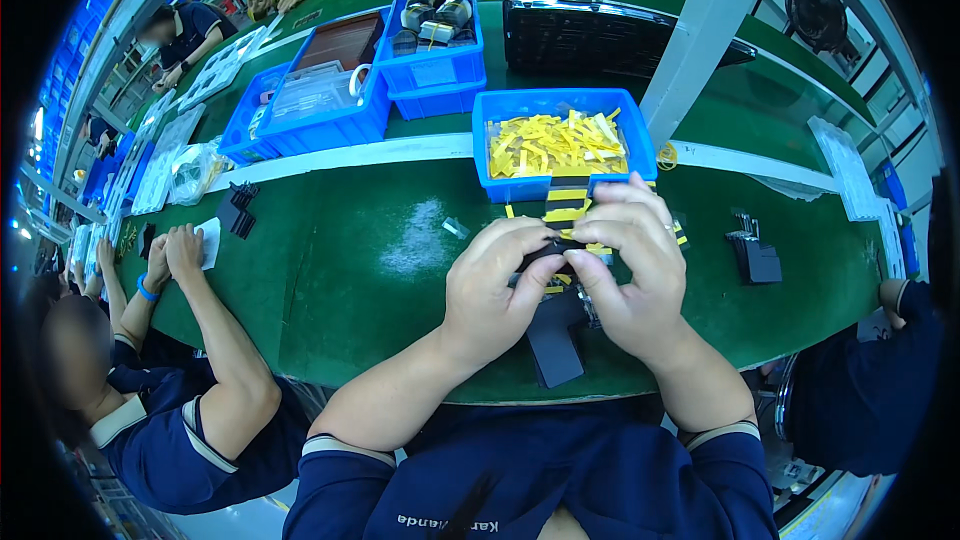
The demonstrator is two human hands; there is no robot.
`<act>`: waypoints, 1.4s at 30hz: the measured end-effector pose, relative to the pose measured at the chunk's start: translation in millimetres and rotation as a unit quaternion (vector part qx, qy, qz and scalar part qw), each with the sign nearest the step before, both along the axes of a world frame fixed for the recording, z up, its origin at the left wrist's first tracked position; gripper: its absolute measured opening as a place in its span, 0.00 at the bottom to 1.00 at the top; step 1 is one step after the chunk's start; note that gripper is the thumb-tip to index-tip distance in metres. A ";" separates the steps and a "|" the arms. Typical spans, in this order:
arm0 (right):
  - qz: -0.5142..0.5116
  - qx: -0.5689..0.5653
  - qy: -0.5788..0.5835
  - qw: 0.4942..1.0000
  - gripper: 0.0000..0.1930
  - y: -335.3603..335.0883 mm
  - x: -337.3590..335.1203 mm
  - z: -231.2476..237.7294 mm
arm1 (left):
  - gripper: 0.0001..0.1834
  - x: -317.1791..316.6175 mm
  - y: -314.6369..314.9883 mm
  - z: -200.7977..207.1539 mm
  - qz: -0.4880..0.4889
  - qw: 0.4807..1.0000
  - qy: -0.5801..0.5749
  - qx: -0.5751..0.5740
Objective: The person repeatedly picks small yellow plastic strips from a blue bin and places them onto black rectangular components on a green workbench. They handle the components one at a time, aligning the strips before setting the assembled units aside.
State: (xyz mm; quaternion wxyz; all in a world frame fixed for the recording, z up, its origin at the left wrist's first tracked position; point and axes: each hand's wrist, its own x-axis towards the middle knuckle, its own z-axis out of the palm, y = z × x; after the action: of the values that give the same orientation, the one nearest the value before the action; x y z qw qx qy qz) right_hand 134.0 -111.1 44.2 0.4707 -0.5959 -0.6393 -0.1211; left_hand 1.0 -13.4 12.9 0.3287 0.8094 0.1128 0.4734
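Note:
My left hand (490, 285) and my right hand (645, 275) meet over the near edge of the table, thumbs and fingers pinched together. Between them is a small black piece (543, 253), mostly covered by my fingers, so its exact kind cannot be made out. Just beyond the fingertips stands a strip with black and yellow bands (567, 202); whether it is joined to the black piece is hidden. Below my hands lies a stack of flat black parts (555, 342) with small metallic bits at its upper end. Loose yellow pieces show around and under my fingers.
A blue bin (482, 155) of yellow strips (555, 143) stands just beyond my hands. Further left are more blue bins (435, 70). Black parts (760, 262) lie to the right, others (236, 210) to the left. A co-worker's hands (180, 255) work at left. A white post (705, 35) rises behind.

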 end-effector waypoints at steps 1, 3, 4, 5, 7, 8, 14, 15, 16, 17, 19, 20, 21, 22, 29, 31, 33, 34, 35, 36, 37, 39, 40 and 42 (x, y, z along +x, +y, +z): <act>0.025 -0.005 0.023 0.999 0.12 0.2 3.3 -0.2 | 0.11 0.2 0.1 2.1 -0.005 1.000 -0.004 0.015; 0.030 0.011 0.020 0.999 0.10 1.9 2.7 4.6 | 0.11 0.3 -0.3 5.8 -0.014 0.999 -0.013 0.046; 0.036 0.007 0.015 0.999 0.09 1.0 3.6 5.8 | 0.12 -0.5 -0.2 6.6 -0.017 0.999 -0.004 0.052; 0.042 0.002 0.010 0.999 0.09 0.2 4.7 6.7 | 0.12 -0.7 -0.2 7.4 -0.017 0.998 -0.004 0.061; 0.045 0.009 -0.019 0.999 0.08 -1.6 7.1 7.6 | 0.12 -0.2 0.2 8.5 -0.020 0.997 -0.003 0.080; 0.046 0.012 -0.033 0.998 0.07 -2.2 7.7 8.1 | 0.12 -0.2 0.1 8.5 -0.025 0.997 0.000 0.077; 0.036 0.052 -0.099 0.993 0.08 -2.8 5.6 8.1 | 0.12 0.4 -0.3 9.1 -0.048 0.997 0.004 0.062; 0.040 0.041 -0.089 0.994 0.08 -2.5 7.5 7.3 | 0.11 0.3 -0.9 10.5 -0.045 0.997 0.007 0.056; 0.045 0.029 -0.079 0.995 0.09 -2.3 10.4 6.2 | 0.11 0.2 -1.3 11.2 -0.043 0.998 0.009 0.051; 0.049 0.018 -0.069 0.996 0.10 -2.3 12.0 5.6 | 0.10 -0.4 -0.7 10.9 -0.041 0.999 0.015 0.023; 0.039 0.022 0.066 0.997 0.12 -0.6 7.2 9.7 | 0.10 -3.8 1.5 7.9 -0.030 0.999 0.026 -0.033; 0.034 0.023 0.133 0.990 0.13 0.2 5.5 11.1 | 0.10 -3.5 4.3 -3.0 -0.072 0.985 -0.002 -0.154; 0.037 0.041 0.224 0.973 0.15 3.8 8.4 0.9 | 0.11 -2.7 5.6 -5.5 -0.104 0.975 -0.024 -0.196; 0.077 0.003 0.337 0.938 0.14 4.0 9.2 -1.8 | 0.11 -1.7 6.7 -6.7 -0.135 0.961 -0.046 -0.237; 0.251 -0.108 0.627 0.729 0.13 5.4 28.1 -8.4 | 0.12 -2.4 6.5 -9.0 -0.232 0.912 -0.065 -0.331; 0.234 -0.136 0.615 0.740 0.09 4.0 27.1 -8.0 | 0.10 -1.8 5.8 -6.9 -0.247 0.907 -0.048 -0.339; 0.215 -0.175 0.555 0.784 0.07 3.7 27.0 -13.7 | 0.09 -2.4 5.6 -0.9 -0.256 0.908 -0.012 -0.332; 0.187 -0.162 0.562 0.789 0.07 4.0 27.3 -14.3 | 0.08 -2.4 7.4 0.6 -0.247 0.917 -0.011 -0.313; 0.159 -0.148 0.568 0.793 0.06 4.8 28.2 -14.7 | 0.08 -1.9 11.3 2.4 -0.239 0.925 -0.011 -0.294; 0.134 -0.137 0.574 0.796 0.07 7.8 28.4 -15.5 | 0.07 -3.3 17.0 3.4 -0.226 0.934 -0.011 -0.275; 0.105 -0.123 0.579 0.799 0.07 9.0 29.5 -15.2 | 0.06 -3.3 29.1 -2.9 -0.193 0.942 -0.018 -0.273; 0.092 -0.101 0.589 0.797 0.08 9.6 31.3 -12.1 | 0.08 -9.7 52.2 -2.7 -0.086 0.913 -0.052 -0.395; 0.091 -0.104 0.581 0.802 0.08 8.7 34.5 -14.8 | 0.08 -16.0 71.1 -3.7 -0.009 0.929 -0.013 -0.371; 0.087 -0.114 0.568 0.810 0.08 9.1 32.7 -14.2 | 0.12 -33.7 104.8 -6.8 0.149 0.946 0.140 -0.251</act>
State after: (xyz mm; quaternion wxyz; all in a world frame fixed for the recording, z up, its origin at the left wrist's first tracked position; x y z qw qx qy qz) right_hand 166.8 -102.1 30.0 0.6874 -0.5495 -0.3164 0.3542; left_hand -32.7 91.4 6.1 0.4278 0.7331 0.3920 0.3548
